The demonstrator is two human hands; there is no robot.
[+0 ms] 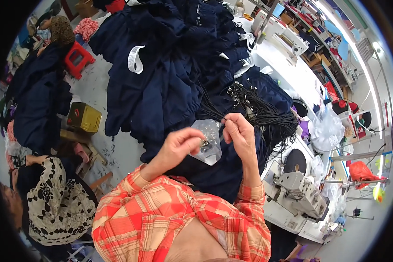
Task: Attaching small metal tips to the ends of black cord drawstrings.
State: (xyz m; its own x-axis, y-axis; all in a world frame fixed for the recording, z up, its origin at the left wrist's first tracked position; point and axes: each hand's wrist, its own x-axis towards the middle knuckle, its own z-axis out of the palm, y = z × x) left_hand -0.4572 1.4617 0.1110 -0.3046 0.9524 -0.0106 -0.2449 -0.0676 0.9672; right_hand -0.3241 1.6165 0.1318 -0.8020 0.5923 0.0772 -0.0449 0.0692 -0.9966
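Left hand: left of clear bag, curled; cannot tell if grasping
Right hand: right of bag, pinching black cord, end hidden
Bag contents: too small

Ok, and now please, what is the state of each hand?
Left hand: closed; whether it pinches something small cannot be told.
Right hand: closed, pinching black cords.

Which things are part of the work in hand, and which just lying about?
Apparently in use:
thin black cords, some reaching the right hand
clear plastic bag of small pieces, at the left hand
dark navy fabric beneath

Lying about:
red plastic stool
boxy yellow metal tin
curled white tape strip
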